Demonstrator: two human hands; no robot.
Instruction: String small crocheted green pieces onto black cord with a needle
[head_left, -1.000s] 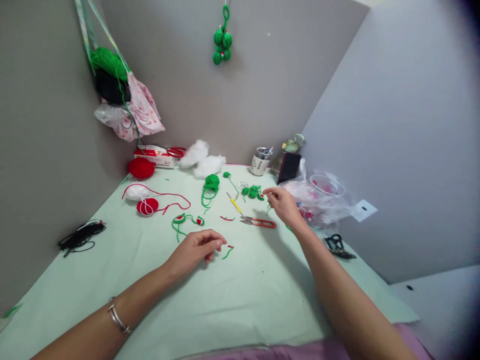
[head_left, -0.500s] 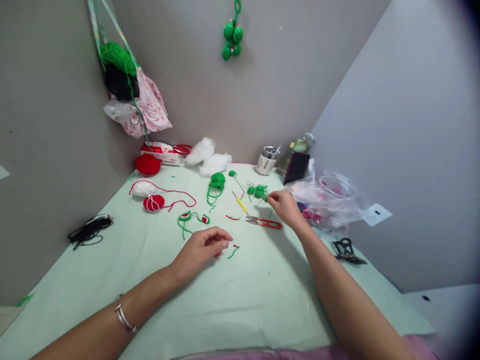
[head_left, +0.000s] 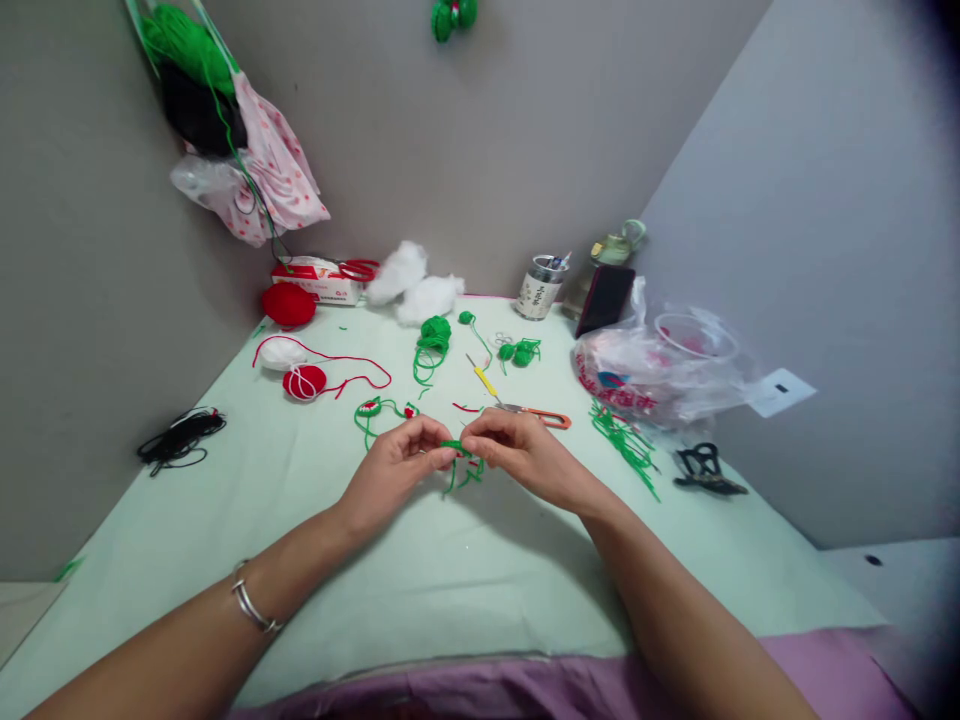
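Note:
My left hand [head_left: 397, 468] and my right hand [head_left: 534, 462] meet above the table, fingers pinched on a small green crochet piece [head_left: 454, 446]. Green yarn ends dangle below it, and the fingers cover much of its shape. Just beyond my left hand lie green crochet pieces with red and white centres [head_left: 368, 408]. Past my right hand are orange-handled thread snips [head_left: 547, 417] and a yellow-handled crochet hook [head_left: 484, 380]. Farther back sit a green yarn ball [head_left: 434, 335] and small stuffed green balls [head_left: 523, 353].
Red yarn [head_left: 304, 381] and white yarn [head_left: 280, 352] lie at left, near a black cord bundle [head_left: 180, 437]. White stuffing [head_left: 430, 299] rests at the back. On the right are a phone [head_left: 606, 300], a plastic bag [head_left: 637, 375], green yarn scraps [head_left: 624, 445] and a black clip [head_left: 707, 470].
My right hand has come back from the small green balls toward my left hand. Both now hold the green crochet piece. The view has tilted down, uncovering the yarn scraps at right.

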